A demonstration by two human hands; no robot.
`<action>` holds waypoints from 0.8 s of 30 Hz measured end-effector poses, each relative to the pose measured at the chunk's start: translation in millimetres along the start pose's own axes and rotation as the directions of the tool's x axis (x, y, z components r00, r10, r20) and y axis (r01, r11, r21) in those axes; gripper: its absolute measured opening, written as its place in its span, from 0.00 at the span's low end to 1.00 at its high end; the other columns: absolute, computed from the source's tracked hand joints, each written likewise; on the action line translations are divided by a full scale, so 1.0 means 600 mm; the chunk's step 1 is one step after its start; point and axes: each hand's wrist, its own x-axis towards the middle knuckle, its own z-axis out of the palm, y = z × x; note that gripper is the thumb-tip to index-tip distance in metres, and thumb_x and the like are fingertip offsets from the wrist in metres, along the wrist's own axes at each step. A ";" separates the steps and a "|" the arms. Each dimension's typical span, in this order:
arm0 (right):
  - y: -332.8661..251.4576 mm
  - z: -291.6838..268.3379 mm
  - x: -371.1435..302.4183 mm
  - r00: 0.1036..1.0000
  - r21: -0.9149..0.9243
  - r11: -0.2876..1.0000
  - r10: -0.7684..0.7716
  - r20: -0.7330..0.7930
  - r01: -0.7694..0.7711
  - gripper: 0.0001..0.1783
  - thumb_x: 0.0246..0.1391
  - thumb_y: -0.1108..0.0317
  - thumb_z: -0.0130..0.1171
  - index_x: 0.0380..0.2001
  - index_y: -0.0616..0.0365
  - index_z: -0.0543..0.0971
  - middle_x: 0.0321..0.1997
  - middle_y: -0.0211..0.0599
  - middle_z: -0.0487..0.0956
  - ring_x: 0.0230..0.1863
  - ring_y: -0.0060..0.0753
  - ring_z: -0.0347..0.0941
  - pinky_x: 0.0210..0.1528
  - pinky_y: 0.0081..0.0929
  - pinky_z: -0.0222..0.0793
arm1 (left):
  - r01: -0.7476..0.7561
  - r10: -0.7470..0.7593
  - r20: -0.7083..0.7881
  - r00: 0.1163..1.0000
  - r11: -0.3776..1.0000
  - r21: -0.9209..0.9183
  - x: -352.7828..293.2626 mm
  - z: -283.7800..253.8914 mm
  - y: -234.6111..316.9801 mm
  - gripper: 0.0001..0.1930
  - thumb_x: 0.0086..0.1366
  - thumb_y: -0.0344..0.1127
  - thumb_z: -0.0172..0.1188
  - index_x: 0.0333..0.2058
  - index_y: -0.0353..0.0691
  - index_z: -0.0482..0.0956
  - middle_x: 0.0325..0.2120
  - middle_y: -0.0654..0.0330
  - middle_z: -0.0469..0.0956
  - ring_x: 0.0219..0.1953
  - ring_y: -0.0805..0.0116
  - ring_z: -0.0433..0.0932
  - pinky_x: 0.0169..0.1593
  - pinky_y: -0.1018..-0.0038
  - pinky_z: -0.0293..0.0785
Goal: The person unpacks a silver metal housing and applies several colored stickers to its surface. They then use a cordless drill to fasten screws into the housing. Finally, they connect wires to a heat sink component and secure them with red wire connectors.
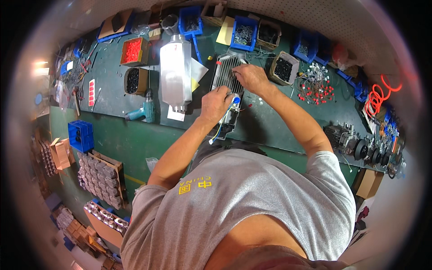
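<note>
A finned metal housing (223,74) lies lengthwise on the green bench in front of me. My right hand (253,78) is over its fins, thumb and fingers pinched together; whatever is between them is hidden. Lower down, my left hand (216,104) rests at the housing's left side with curled fingers, and I cannot make out what they grip. Right by those fingertips sits a small round blue part (236,100). Thin blue and yellow wires (219,128) run down from there to a white connector (211,141). A smooth silver metal casing (176,72) lies to the left.
A teal power drill (145,110) lies left near the bench's front edge. Boxes of red parts (132,51) and black parts (133,81) stand beyond it. Blue bins (243,34) line the back. Right are a black-parts box (284,68), red-tipped cables (315,87) and motors (344,137).
</note>
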 end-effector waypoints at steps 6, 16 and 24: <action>0.004 0.008 0.000 1.000 0.025 1.000 0.010 0.002 -0.010 0.15 0.60 0.66 0.54 0.47 0.53 0.85 0.47 0.43 0.85 0.47 0.51 0.81 0.51 0.47 0.77 | -0.047 0.047 0.020 0.999 0.998 0.041 0.000 0.012 -0.015 0.10 0.62 0.40 0.67 0.33 0.41 0.78 0.30 0.52 0.81 0.33 0.47 0.81 0.36 0.55 0.76; -0.003 0.010 -0.011 0.990 0.130 0.991 0.044 -0.136 -0.026 0.14 0.58 0.66 0.58 0.46 0.56 0.84 0.45 0.46 0.85 0.46 0.52 0.81 0.49 0.47 0.77 | -0.009 0.009 0.030 1.000 1.000 0.003 -0.001 0.013 -0.016 0.10 0.61 0.40 0.67 0.32 0.41 0.79 0.30 0.53 0.82 0.34 0.47 0.82 0.36 0.55 0.76; -0.031 0.080 -0.108 0.901 0.652 0.751 0.350 -0.258 -0.104 0.13 0.54 0.72 0.64 0.43 0.64 0.83 0.36 0.49 0.83 0.36 0.44 0.82 0.41 0.36 0.77 | -0.005 0.016 0.112 0.994 0.995 -0.097 0.011 -0.012 -0.023 0.09 0.60 0.35 0.64 0.37 0.39 0.85 0.25 0.50 0.81 0.27 0.52 0.81 0.33 0.62 0.76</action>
